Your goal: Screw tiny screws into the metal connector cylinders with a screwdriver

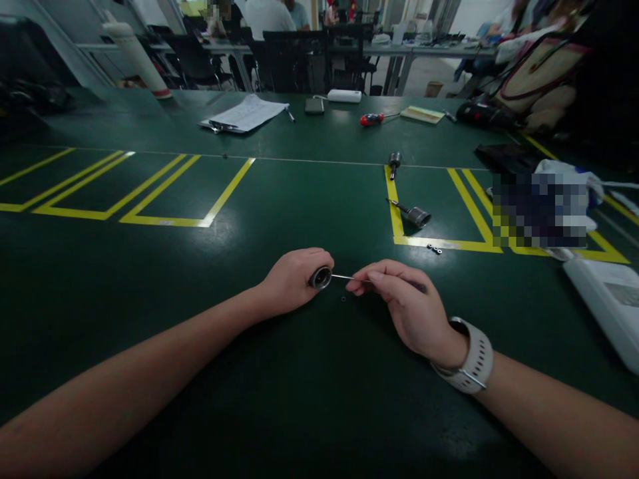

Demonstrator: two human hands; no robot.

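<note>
My left hand is closed around a short round metal part, whose hollow, ringed end faces me. In my right hand, thumb and fingers pinch a thin metal-shafted tool with a dark handle end showing past the fingers. The shaft points left and its tip reaches the side of the round part; whether it is inside cannot be seen. A tiny ring lies on the green table just below the shaft. Several small dark nuts lie beyond my right hand.
Two metal parts with stems, one nearer and one farther, lie by the yellow tape. Farther back are a red screwdriver, a clipboard with papers and a white device. A white box stands at right.
</note>
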